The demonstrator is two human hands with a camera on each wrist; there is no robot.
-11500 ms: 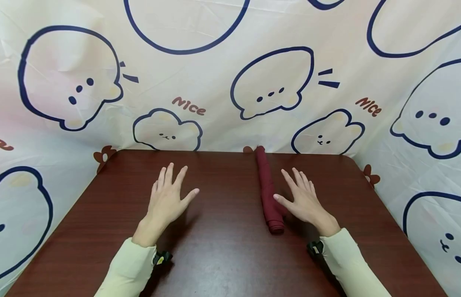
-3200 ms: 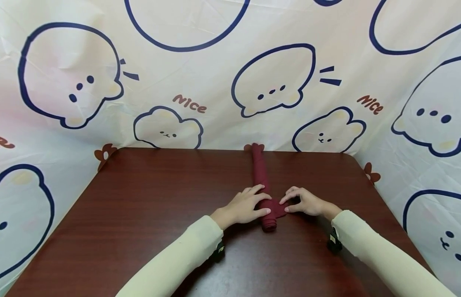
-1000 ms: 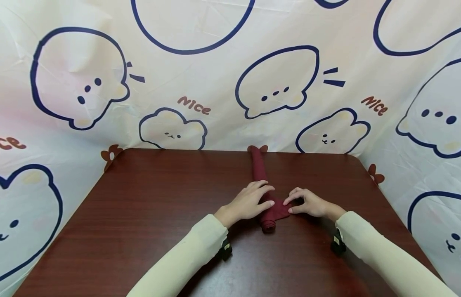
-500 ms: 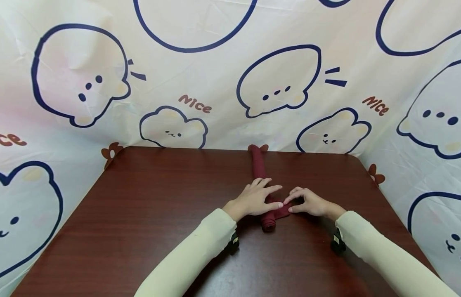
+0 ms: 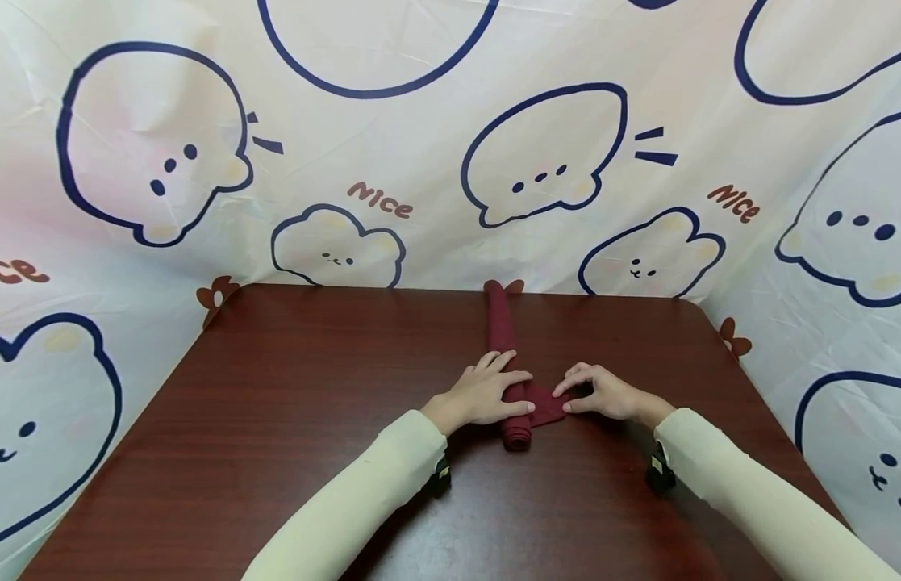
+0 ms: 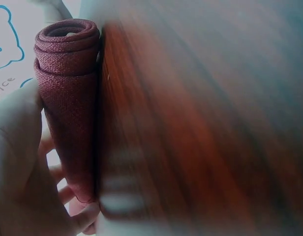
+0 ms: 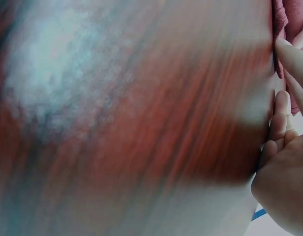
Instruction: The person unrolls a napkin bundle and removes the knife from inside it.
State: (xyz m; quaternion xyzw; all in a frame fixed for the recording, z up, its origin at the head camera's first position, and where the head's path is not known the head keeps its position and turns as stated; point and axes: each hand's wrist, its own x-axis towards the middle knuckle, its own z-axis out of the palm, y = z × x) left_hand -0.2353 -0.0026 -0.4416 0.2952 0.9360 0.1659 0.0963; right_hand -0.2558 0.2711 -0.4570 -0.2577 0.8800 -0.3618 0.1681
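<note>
A dark red cloth [image 5: 499, 323] lies rolled into a long tube, with a flat pointed flap [image 5: 544, 406] coming out on its right. My left hand [image 5: 481, 395] rests across the near half of the roll, fingers spread and thumb on its top. In the left wrist view the coiled end of the roll [image 6: 68, 54] shows beside the left hand [image 6: 18, 152]. My right hand [image 5: 610, 395] pinches the flap's right edge between thumb and index finger. The right wrist view has the right hand [image 7: 284, 182] at the cloth's edge [image 7: 279, 29].
The roll lies on a dark brown wooden table [image 5: 312, 363], its far end at the back edge. Pale printed fabric [image 5: 435, 161] with blue line drawings hangs behind the table and along both sides.
Over the last second my left hand moves right over the roll, then back left. The roll shifts slightly left, and more of the flap shows than half a second ago. The right hand keeps its hold.
</note>
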